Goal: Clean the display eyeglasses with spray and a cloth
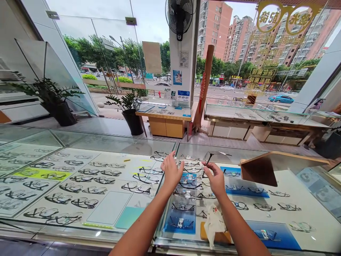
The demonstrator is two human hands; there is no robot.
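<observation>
Head view, far left: a leafy plant (45, 89) in a tapered, matte black pot (62, 115), then the long glass-topped bench (125, 171) with rows of thin-rimmed eyeglasses (84, 202) laid out on white. One smooth yellow-green card (62, 170) sits under a couple of pairs, and a flat teal card (129, 217) lies near the front edge. Left hand (172, 172) is up over the bench, fingers loosely curled and spread, thumb standing off from them; can't tell if there's anything in there. Just right of it, the right hand (215, 179) has thumb and fingers pinched closed on a dark, skinny glasses frame (211, 155), held up above the bench with a slim temple poking out rightward. Below that hand, a crumpled off-white cloth (214, 220) drapes over a tan block (206, 233). Further right there's an angular brown stand (258, 172), plus a glossy blue panel (289, 236) down front.
</observation>
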